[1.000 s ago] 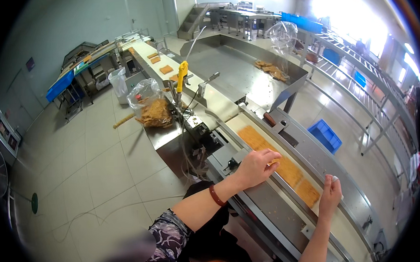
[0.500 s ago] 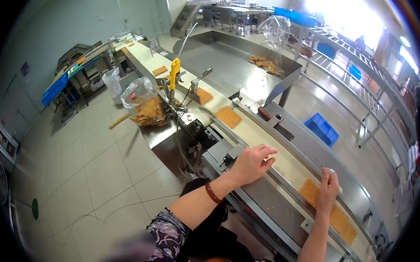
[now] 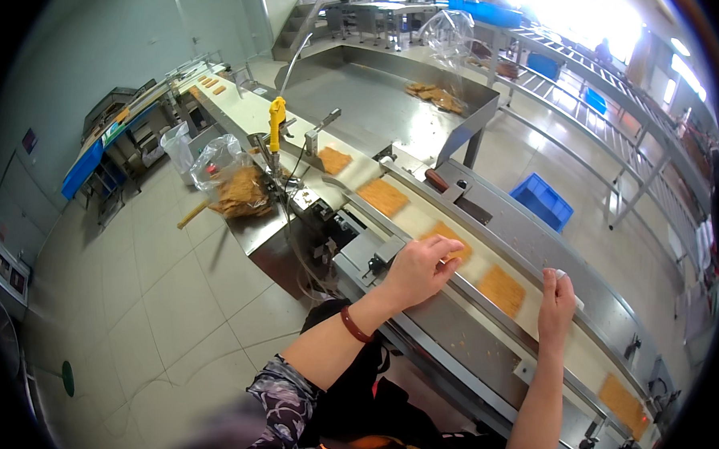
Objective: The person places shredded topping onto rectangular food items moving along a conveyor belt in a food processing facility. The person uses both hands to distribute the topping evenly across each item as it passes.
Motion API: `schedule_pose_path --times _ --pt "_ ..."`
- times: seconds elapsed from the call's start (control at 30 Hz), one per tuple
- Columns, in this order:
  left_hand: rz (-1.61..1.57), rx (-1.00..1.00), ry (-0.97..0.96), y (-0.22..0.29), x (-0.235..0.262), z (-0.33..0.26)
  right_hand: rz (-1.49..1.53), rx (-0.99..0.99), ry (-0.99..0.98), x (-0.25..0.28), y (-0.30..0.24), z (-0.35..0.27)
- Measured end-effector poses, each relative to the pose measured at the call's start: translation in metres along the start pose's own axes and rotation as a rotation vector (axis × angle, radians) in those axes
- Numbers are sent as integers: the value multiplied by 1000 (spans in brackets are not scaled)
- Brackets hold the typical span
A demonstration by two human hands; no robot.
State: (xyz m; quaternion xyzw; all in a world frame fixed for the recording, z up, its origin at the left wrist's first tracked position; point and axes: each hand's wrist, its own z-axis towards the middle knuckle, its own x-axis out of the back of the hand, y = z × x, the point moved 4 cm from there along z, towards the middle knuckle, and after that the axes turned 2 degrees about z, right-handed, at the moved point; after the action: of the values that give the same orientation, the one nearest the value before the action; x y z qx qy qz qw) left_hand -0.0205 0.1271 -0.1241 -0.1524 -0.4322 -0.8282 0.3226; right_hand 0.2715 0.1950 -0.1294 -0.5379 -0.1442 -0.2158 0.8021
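My left hand (image 3: pixel 422 271) hovers over the conveyor's near rail, its fingers loosely bent and apart, with nothing in them. A flat golden-brown square piece (image 3: pixel 450 235) lies on the belt just beyond its fingertips. On the belt between my hands rests another square piece (image 3: pixel 501 290). My right hand (image 3: pixel 557 312) is at the belt's far rail, fingers closed around a small white scrap (image 3: pixel 561 274), which looks like cloth or paper and is mostly hidden. Further up the pale belt (image 3: pixel 423 210) come more squares, one of them a square piece (image 3: pixel 382 196) left of my left hand.
A yellow air gun (image 3: pixel 276 122) stands upright beside the belt. To the left, a clear bag of brown pieces (image 3: pixel 242 189) sits on a metal ledge. Beyond the belt are a large steel tray (image 3: pixel 353 88), a blue crate (image 3: pixel 541 200) on the floor and a roller rack (image 3: pixel 605 145).
Brown squares have travelled down the belt toward the lower right, and one now lies by my left fingertips. The view has shifted slightly; both hands keep nearly the same pose.
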Motion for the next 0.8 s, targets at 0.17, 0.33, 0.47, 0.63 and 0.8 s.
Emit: schedule_pose_path --times 0.17,0.33,0.47,0.63,0.8 --pt "-32 14 1 0 -1 0 24 6 -2 -1 -2 1" --pt "-39 18 0 -1 1 -1 24 14 12 -4 0 2" --pt "7 -47 18 2 1 1 23 1 14 -3 5 2" --pt "16 -55 22 1 0 -1 25 24 26 -4 9 2" --pt "-15 -40 24 0 1 0 44 33 15 -4 14 3"
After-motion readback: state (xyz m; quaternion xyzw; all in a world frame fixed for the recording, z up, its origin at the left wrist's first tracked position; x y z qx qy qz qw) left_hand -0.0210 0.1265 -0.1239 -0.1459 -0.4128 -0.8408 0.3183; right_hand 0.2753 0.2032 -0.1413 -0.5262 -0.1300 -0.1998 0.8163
